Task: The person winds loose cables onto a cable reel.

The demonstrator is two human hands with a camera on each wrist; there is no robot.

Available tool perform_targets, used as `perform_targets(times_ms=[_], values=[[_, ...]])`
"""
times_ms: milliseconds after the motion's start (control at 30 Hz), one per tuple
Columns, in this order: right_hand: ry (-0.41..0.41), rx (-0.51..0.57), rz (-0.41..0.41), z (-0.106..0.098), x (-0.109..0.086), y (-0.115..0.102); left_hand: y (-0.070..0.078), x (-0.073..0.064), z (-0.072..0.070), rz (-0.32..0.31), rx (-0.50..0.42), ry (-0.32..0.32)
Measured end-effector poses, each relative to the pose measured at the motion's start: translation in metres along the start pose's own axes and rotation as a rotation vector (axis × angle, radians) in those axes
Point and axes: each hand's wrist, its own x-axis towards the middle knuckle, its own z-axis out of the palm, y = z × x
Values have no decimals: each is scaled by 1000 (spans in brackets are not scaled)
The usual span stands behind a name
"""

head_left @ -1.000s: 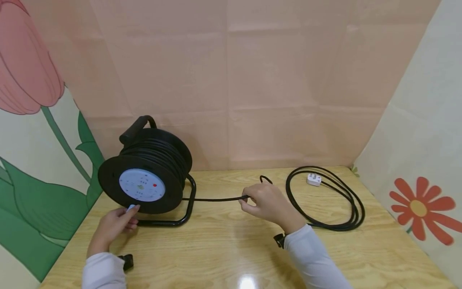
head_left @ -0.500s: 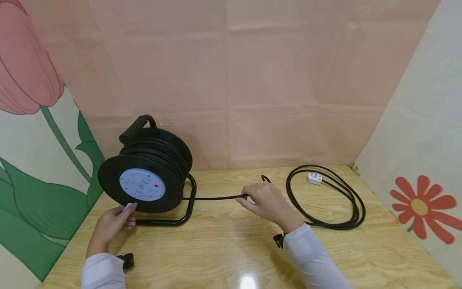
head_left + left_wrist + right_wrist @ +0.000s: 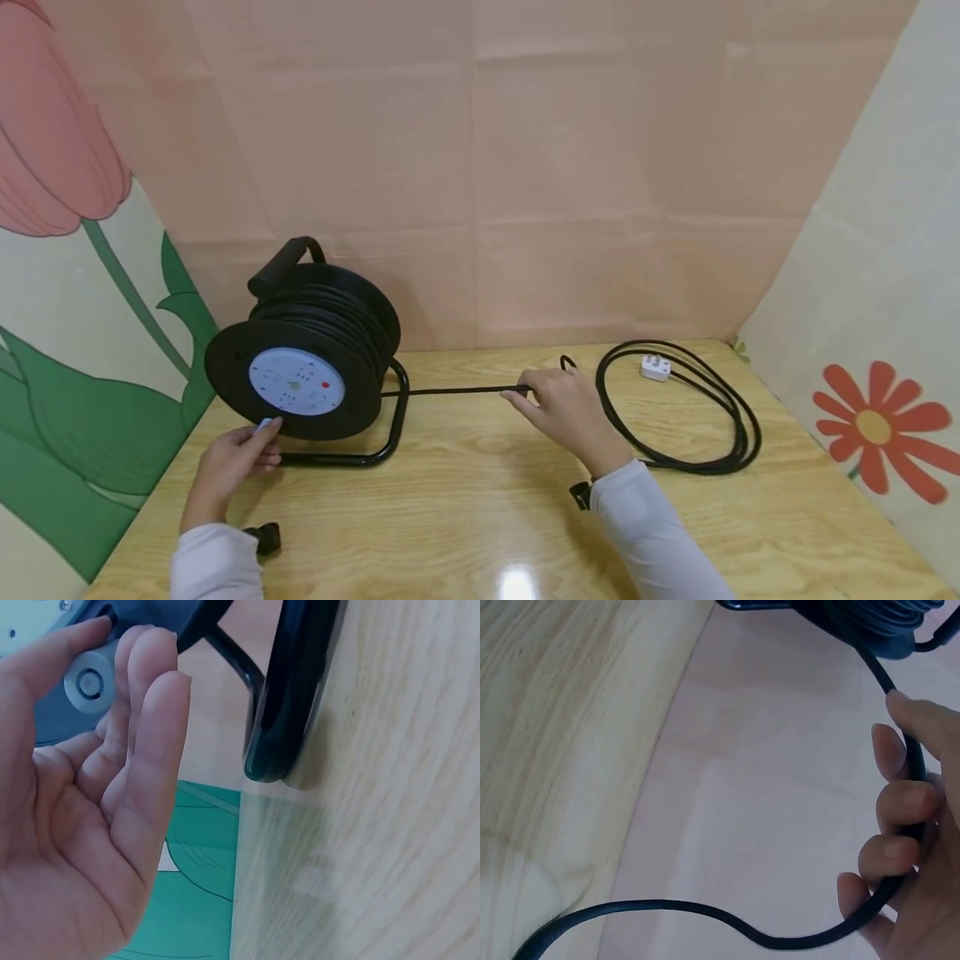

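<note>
A black cable reel (image 3: 293, 425) with a pale socket disc (image 3: 300, 385) stands at the left of the table on a tubular frame (image 3: 396, 417). My left hand (image 3: 228, 471) pinches the small light-blue knob (image 3: 90, 682) low on the reel's front flange between thumb and fingers. To the right, my right hand (image 3: 567, 410) holds the black cable (image 3: 457, 391), which runs taut from the reel. In the right wrist view, curled fingers (image 3: 904, 802) wrap the cable, and its slack part bends down to the table.
Loose cable loops (image 3: 738, 425) lie at the right of the wooden table (image 3: 450, 517), with a white plug (image 3: 656, 367) inside them. A pink sheet (image 3: 525, 208) hangs behind. Flower-printed panels (image 3: 862, 275) flank both sides.
My right hand has shifted a little up and to the right, and the taut cable has risen with it. The left hand at the knob has barely moved.
</note>
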Motion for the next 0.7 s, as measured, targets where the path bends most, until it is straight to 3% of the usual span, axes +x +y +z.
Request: perform_targets(times_ms=[100, 400, 700], values=[[10, -10, 24, 0, -1, 3, 2, -1, -1, -4, -3, 35], [56, 47, 99, 6, -1, 18, 8, -1, -3, -23, -71, 217], [26, 110, 108, 17, -3, 16, 14, -6, -5, -8, -169, 314]])
